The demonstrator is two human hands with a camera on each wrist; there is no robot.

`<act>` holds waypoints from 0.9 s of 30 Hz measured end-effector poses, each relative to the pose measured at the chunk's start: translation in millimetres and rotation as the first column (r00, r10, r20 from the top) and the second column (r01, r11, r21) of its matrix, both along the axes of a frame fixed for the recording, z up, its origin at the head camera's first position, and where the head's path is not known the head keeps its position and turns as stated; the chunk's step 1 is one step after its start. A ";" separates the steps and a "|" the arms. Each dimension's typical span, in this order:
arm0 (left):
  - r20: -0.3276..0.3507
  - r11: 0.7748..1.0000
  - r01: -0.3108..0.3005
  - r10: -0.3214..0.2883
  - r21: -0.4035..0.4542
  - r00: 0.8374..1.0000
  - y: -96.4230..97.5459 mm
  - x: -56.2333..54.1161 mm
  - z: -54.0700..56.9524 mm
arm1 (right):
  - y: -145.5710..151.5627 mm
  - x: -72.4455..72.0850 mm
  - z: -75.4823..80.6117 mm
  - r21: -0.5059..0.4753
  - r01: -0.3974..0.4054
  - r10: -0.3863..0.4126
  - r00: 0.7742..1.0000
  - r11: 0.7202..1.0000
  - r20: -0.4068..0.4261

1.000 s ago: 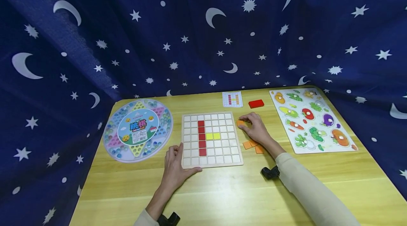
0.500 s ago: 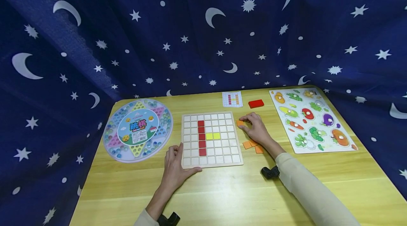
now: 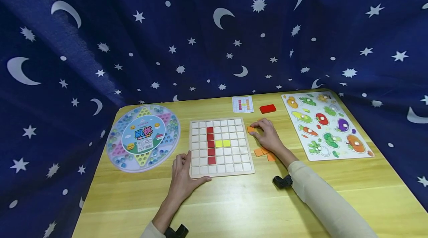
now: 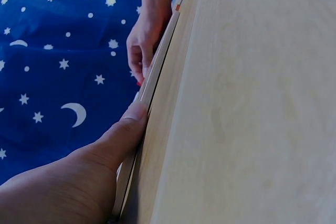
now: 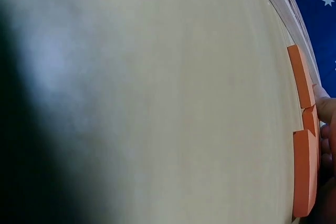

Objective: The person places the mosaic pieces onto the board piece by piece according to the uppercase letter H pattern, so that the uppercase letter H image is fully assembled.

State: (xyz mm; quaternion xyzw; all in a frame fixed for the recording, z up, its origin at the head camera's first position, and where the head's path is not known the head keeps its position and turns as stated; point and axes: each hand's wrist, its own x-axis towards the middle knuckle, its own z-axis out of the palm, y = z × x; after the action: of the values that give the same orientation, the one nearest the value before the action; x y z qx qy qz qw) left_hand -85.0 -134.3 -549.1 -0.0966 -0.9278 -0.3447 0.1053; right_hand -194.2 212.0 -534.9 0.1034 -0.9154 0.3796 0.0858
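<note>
A wooden grid board (image 3: 230, 163) lies flat, with a column of several red tiles (image 3: 211, 144) and two yellow tiles (image 3: 222, 143) in its squares. My left hand (image 3: 181, 176) is spread round its near left corner, thumb along the front edge and index finger along the left side; the left wrist view has the thumb (image 4: 126, 124) against the board's rim. Just past the board's right edge, my right hand (image 3: 268, 137) pinches an orange tile (image 3: 250, 129) between thumb and finger. Several loose orange tiles (image 3: 259, 152) lie below that hand, seen side-on as orange tiles (image 5: 304, 174) in the right wrist view.
Behind the board lie a small pattern card (image 3: 242, 105) and a red block (image 3: 268, 109). A round Chinese checkers set (image 3: 143, 137) is on the left, a vegetable knob puzzle (image 3: 311, 147) on the right. A starry blue curtain (image 3: 187, 18) hangs behind the table.
The head view has shifted slightly. Both hands keep their places at the board and the orange tile.
</note>
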 end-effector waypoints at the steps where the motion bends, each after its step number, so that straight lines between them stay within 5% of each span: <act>1: -0.006 1.000 0.001 -0.001 -0.002 1.000 -0.1 0.1 -0.2 | -0.2 0.1 -0.1 0.000 0.000 0.000 1.000 1.000 -0.003; 27: -0.023 1.000 0.002 -0.002 0.008 1.000 0.3 0.7 0.2 | -2.2 2.9 0.9 0.009 0.003 -0.003 0.999 1.000 -0.032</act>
State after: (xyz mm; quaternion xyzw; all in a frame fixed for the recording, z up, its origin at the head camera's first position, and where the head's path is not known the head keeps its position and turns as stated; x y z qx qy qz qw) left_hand -84.3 -133.9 -548.9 -0.1011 -0.9249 -0.3475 0.1161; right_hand -191.3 209.8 -534.0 0.1085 -0.9157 0.3736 0.1005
